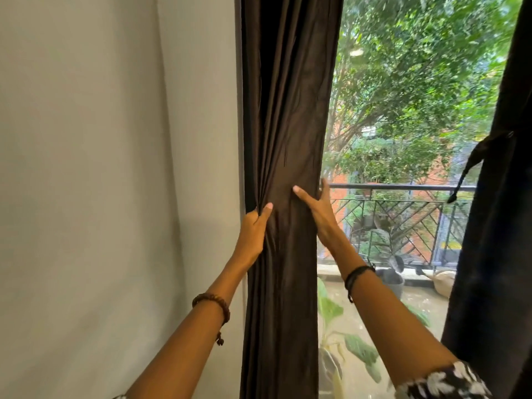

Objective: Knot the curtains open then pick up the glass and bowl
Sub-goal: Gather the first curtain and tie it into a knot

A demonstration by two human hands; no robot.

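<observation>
Head-worn camera faces forward, close to the curtain (283,139) and window (408,110).

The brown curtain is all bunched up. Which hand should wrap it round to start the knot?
Probably the right hand. It cups the free window-side edge of the brown curtain, with open space beside it. The left hand pinches the folds against the wall, so it makes the better anchor.

This is a room in a home, at a tall window or glass door that gives onto a balcony. A plain pale wall (100,168) meets a dark brown curtain (288,110); a second dark curtain (495,226) hangs at the right edge. Outside are a metal balcony railing (403,188), potted plants (390,276), trees (417,67) and a brick building (342,180).
</observation>
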